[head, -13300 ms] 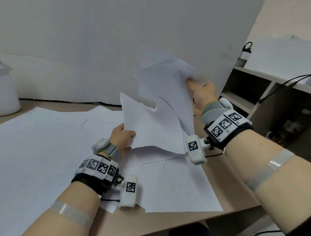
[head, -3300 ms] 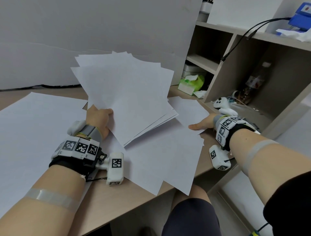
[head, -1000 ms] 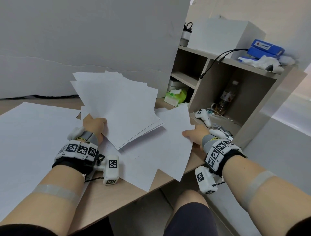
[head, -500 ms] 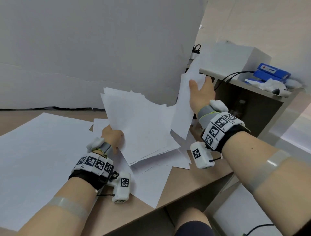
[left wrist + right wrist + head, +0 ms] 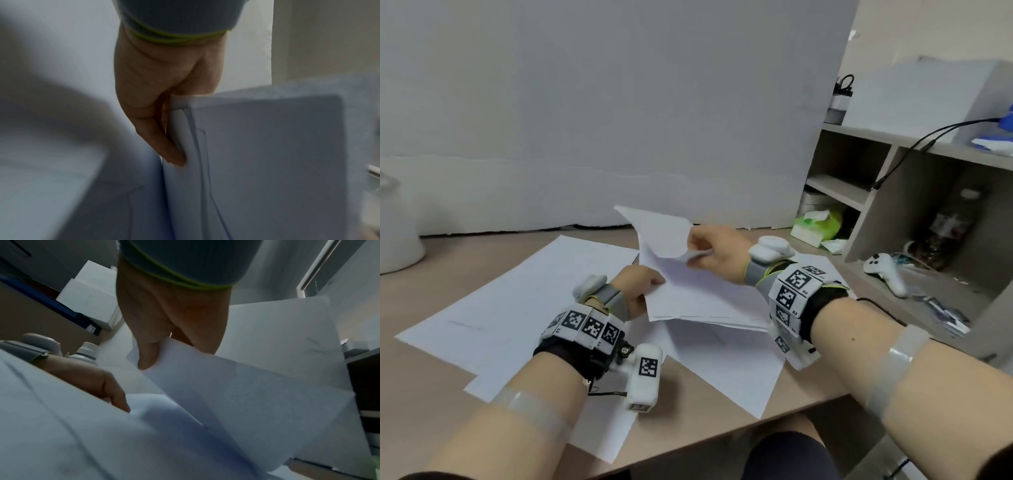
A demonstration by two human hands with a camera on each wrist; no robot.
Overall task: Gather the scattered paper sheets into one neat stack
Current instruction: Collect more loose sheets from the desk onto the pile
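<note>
My left hand (image 5: 642, 286) grips the near left corner of a loose bundle of white sheets (image 5: 698, 298) held just above the desk; in the left wrist view the thumb (image 5: 164, 146) presses on the bundle's edge (image 5: 267, 162). My right hand (image 5: 714, 253) pinches a single curled sheet (image 5: 661, 231) over the top of that bundle; the right wrist view shows its thumb (image 5: 147, 353) on that sheet (image 5: 257, 386). More white sheets (image 5: 517, 308) lie spread flat on the desk to the left, and others (image 5: 739, 370) lie under the bundle near the front edge.
A grey board (image 5: 619, 120) stands along the back of the wooden desk (image 5: 688, 435). A shelf unit (image 5: 893, 205) at the right holds a green tissue pack (image 5: 818, 226), a white game controller (image 5: 883, 270) and a bottle. A white container (image 5: 397, 233) sits far left.
My right hand has come down and left from near the shelf, bringing its single sheet onto the bundle held by my left hand. The bundle now lies flatter and lower.
</note>
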